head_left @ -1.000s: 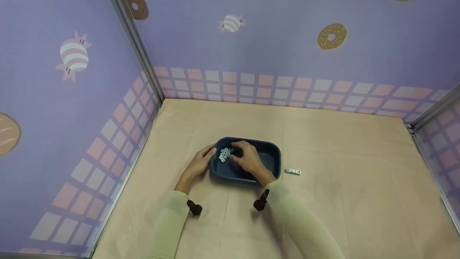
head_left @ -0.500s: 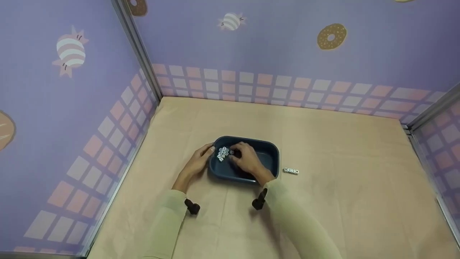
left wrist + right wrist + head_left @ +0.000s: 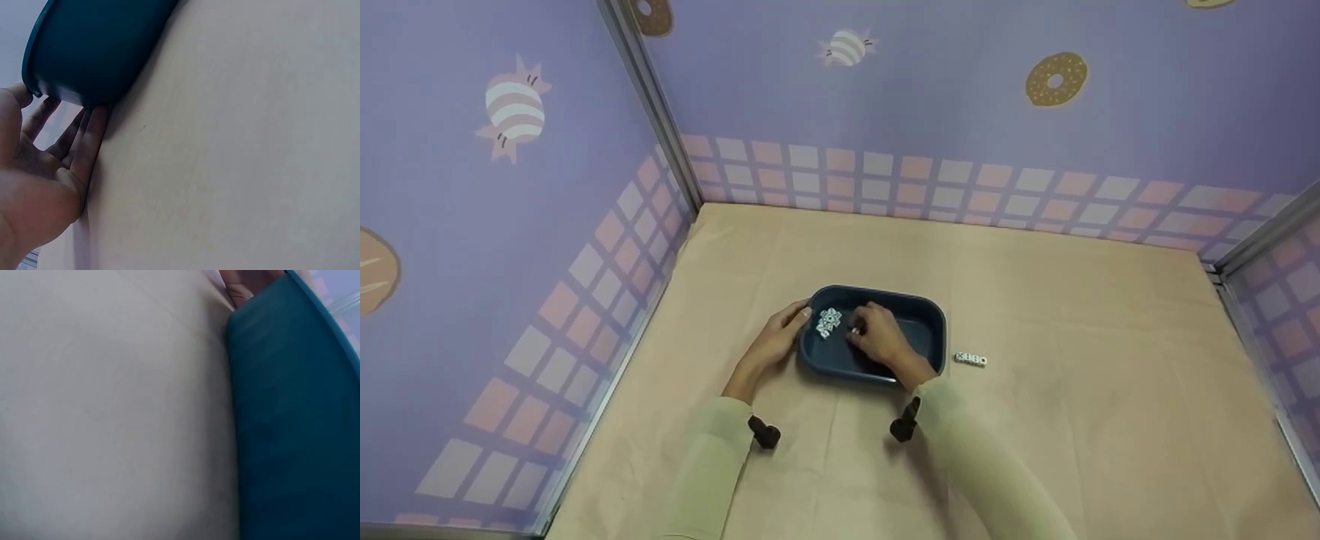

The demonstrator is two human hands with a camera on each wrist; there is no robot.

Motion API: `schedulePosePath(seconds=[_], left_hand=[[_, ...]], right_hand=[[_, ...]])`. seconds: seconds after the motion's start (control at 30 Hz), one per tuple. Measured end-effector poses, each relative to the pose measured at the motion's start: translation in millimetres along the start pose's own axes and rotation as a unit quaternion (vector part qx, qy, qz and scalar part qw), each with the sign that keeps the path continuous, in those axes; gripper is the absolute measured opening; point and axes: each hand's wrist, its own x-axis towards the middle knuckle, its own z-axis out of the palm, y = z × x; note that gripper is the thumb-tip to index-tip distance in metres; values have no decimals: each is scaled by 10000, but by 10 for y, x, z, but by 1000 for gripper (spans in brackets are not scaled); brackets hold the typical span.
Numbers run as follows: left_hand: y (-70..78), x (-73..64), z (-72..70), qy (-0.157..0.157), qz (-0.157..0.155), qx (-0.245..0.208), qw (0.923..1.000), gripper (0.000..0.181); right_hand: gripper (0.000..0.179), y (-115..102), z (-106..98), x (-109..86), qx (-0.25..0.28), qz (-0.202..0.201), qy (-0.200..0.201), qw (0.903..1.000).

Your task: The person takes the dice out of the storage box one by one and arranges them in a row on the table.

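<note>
**Two hands, one blue tray, a bunch of dice**

So the dark blue tray (image 3: 919,334) is sitting roughly mid-surface (image 3: 1080,337), on what looks like creased beige cloth. The left hand (image 3: 771,343) has hold of its left end, thumb at the rim and fingertips touching the outer wall; the left wrist view shows that pretty well. The right hand (image 3: 880,337) is down inside the tray, fingers curled in, pinching a little white die (image 3: 855,330) by the thumb. Can't read its face, too tiny.

Just left of those fingers there's a cluster of dice (image 3: 829,322), white with dark pips, bunched on the tray floor. Outside, just beside the tray's right end, four more make a neat straight row of dice (image 3: 970,359). Purple walls (image 3: 945,97) with donuts and candies round the back, btw.
</note>
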Motion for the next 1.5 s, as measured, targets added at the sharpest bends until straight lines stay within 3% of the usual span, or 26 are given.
schedulePosePath(seconds=[0.27,0.53,0.73,0.93,1.27,1.5], left_hand=[[-17,20,4,-21,122,-46,9999,55],[-29,26,11,54,118,-98,9999,54],[-45,12,14,24,56,-166,9998,54],[-39,16,-8,54,47,-64,10000,56],[-23,7,-28,50,54,-11,10000,55],[1,21,14,26,1,-76,10000,55]], right_hand=[[15,-15,-43,-29,73,77,5,9999],[10,-49,-106,-52,-23,146,-260,9996],[5,-66,-223,-134,58,-259,-490,9984],[8,-120,-499,-262,135,-695,-692,9951],[10,-30,-1036,-683,80,-1162,-65,9932],[12,231,-1376,-1002,41,-783,582,9952]])
